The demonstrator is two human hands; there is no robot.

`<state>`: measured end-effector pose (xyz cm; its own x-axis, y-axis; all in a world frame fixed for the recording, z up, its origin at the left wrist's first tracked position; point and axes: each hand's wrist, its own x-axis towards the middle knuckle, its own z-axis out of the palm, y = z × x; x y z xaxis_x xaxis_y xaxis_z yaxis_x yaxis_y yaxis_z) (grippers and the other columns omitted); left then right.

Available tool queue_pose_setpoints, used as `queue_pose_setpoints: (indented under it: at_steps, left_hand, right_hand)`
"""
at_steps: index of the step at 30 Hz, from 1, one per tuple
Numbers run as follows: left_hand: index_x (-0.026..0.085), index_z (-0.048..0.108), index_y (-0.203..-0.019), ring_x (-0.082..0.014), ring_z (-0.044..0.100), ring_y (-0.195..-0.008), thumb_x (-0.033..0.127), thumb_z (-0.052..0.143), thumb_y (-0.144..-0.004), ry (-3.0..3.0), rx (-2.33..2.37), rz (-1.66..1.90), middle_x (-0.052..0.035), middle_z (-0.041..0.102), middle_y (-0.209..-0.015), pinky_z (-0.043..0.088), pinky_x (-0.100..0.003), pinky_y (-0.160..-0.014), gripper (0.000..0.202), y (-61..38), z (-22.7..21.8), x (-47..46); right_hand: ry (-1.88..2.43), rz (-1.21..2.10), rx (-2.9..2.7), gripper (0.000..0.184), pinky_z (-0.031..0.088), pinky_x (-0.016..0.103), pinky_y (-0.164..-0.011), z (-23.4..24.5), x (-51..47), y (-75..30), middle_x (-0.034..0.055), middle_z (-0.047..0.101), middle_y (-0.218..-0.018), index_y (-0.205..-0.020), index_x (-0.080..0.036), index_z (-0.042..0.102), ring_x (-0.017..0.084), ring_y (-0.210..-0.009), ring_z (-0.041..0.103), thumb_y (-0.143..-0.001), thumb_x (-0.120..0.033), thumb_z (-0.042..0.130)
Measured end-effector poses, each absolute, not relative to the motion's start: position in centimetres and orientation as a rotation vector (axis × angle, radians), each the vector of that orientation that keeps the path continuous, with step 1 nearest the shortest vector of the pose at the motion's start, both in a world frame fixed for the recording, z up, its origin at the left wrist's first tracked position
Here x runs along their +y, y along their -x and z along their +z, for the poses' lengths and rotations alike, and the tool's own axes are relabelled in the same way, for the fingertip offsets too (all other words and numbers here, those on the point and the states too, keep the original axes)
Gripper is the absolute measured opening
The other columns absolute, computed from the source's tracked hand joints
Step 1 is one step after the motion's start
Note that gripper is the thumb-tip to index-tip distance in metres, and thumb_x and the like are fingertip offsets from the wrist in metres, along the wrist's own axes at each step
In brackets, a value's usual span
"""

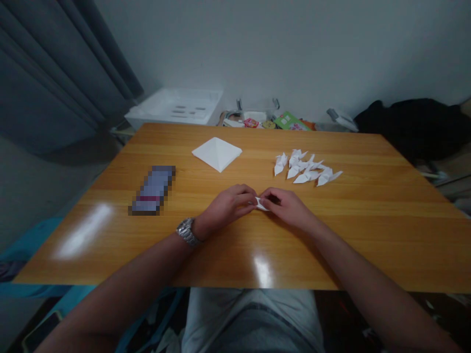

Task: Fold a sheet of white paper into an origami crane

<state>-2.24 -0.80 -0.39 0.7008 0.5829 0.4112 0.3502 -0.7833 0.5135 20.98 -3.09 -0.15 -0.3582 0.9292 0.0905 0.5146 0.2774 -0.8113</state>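
Note:
A small folded piece of white paper (261, 204) lies between my two hands, just above the wooden table. My left hand (235, 202), with a metal watch (187, 231) on its wrist, pinches the paper's left end. From the right, my right hand (286, 205) grips the other end with thumb and fingers together. Fingers cover much of the paper, so its full shape is hidden. Beyond my right hand stand several white folded paper cranes (307, 166) in a loose cluster. Farther off to the left rests a white paper sheet with creases (217, 154), pointed at its corners.
On the left of the glossy wooden table (368, 220) lies a blurred-out phone (153, 191). Past the far edge are a white plastic tray (176, 105), a green packet (292, 121) and other clutter. Dark cloth (412, 125) is heaped at the back right.

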Motion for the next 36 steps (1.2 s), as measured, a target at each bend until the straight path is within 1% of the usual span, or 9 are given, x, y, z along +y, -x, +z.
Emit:
queue_pose_setpoints:
  at_steps: [5, 7, 10, 13, 16, 19, 23, 29, 36]
  left_hand:
    - [0.020, 0.071, -0.108, -0.0185, 0.064, -0.103, 0.028, 0.059, -0.101, -2.502, 0.721, 0.777, -0.0066, 0.069, -0.113, 0.051, -0.030, -0.089, 0.015, 2.36, -0.47, -0.72]
    - [0.019, 0.070, -0.105, -0.0188, 0.064, -0.102, 0.028, 0.060, -0.100, -2.493, 0.740, 0.762, -0.0064, 0.069, -0.110, 0.050, -0.031, -0.089, 0.014, 2.32, -0.42, -0.75]
    - [0.018, 0.069, -0.104, -0.0191, 0.064, -0.096, 0.031, 0.063, -0.098, -2.455, 0.833, 0.759, -0.0055, 0.070, -0.102, 0.050, -0.031, -0.086, 0.014, 2.17, -0.29, -0.90]
    - [0.019, 0.068, -0.108, -0.0190, 0.066, -0.092, 0.034, 0.066, -0.097, -2.386, 0.937, 0.763, -0.0045, 0.071, -0.101, 0.049, -0.030, -0.083, 0.018, 2.01, -0.08, -1.09]
    - [0.020, 0.070, -0.107, -0.0192, 0.067, -0.094, 0.036, 0.066, -0.096, -2.321, 0.987, 0.756, -0.0040, 0.073, -0.103, 0.049, -0.030, -0.084, 0.020, 1.93, 0.18, -1.21]
    - [0.021, 0.071, -0.107, -0.0195, 0.067, -0.094, 0.035, 0.066, -0.095, -2.287, 1.028, 0.757, -0.0037, 0.074, -0.103, 0.050, -0.031, -0.084, 0.019, 1.89, 0.33, -1.26]
    - [0.021, 0.072, -0.107, -0.0196, 0.068, -0.093, 0.034, 0.067, -0.096, -2.272, 1.036, 0.771, -0.0038, 0.074, -0.102, 0.050, -0.031, -0.084, 0.018, 1.79, 0.29, -1.31]
    - [0.019, 0.072, -0.098, -0.0174, 0.066, -0.092, 0.033, 0.067, -0.096, -2.271, 1.017, 0.856, -0.0044, 0.071, -0.098, 0.050, -0.029, -0.081, 0.015, 1.72, 0.07, -1.35]
    - [0.020, 0.073, -0.095, -0.0167, 0.067, -0.087, 0.033, 0.068, -0.095, -2.219, 1.037, 0.874, -0.0030, 0.072, -0.093, 0.049, -0.028, -0.078, 0.014, 1.77, -0.08, -1.30]
  right_hand:
    - [1.315, 0.940, -1.999, 0.018, 0.047, 0.029, -0.072, -0.16, -3.17, -20.80, 0.0033, 0.076, -0.090, -0.093, -0.020, 0.071, 0.019, -0.080, 0.067, -0.098, -0.033, 0.059]
    - [1.318, 0.922, -2.016, 0.018, 0.046, 0.029, -0.071, -0.18, -3.16, -20.75, 0.0031, 0.076, -0.089, -0.093, -0.020, 0.071, 0.019, -0.079, 0.067, -0.098, -0.033, 0.059]
    - [1.309, 0.879, -2.047, 0.019, 0.046, 0.029, -0.072, -0.09, -3.20, -20.72, 0.0029, 0.076, -0.089, -0.093, -0.020, 0.072, 0.018, -0.079, 0.067, -0.099, -0.032, 0.058]
    - [1.300, 0.853, -2.049, 0.023, 0.046, 0.029, -0.072, 0.14, -3.35, -20.72, 0.0027, 0.076, -0.089, -0.094, -0.020, 0.073, 0.018, -0.080, 0.067, -0.100, -0.035, 0.056]
    - [1.288, 0.875, -2.031, 0.020, 0.048, 0.029, -0.074, 0.36, -3.52, -20.70, 0.0033, 0.077, -0.095, -0.100, -0.021, 0.074, 0.020, -0.083, 0.068, -0.094, -0.038, 0.066]
    - [1.261, 0.863, -2.032, 0.021, 0.050, 0.031, -0.081, 0.37, -3.56, -20.68, 0.0042, 0.077, -0.102, -0.105, -0.021, 0.074, 0.021, -0.090, 0.070, -0.089, -0.035, 0.074]
    - [1.225, 0.840, -2.037, 0.017, 0.050, 0.032, -0.082, 0.17, -3.48, -20.73, 0.0040, 0.077, -0.101, -0.104, -0.022, 0.074, 0.021, -0.090, 0.070, -0.092, -0.033, 0.069]
    - [1.231, 0.799, -2.051, 0.020, 0.049, 0.031, -0.081, 0.23, -3.48, -20.67, 0.0037, 0.077, -0.099, -0.101, -0.022, 0.075, 0.020, -0.089, 0.069, -0.098, -0.038, 0.063]
    - [1.242, 0.781, -2.010, 0.021, 0.048, 0.030, -0.078, 0.29, -3.55, -20.54, 0.0026, 0.077, -0.093, -0.096, -0.022, 0.076, 0.019, -0.084, 0.069, -0.097, -0.039, 0.063]
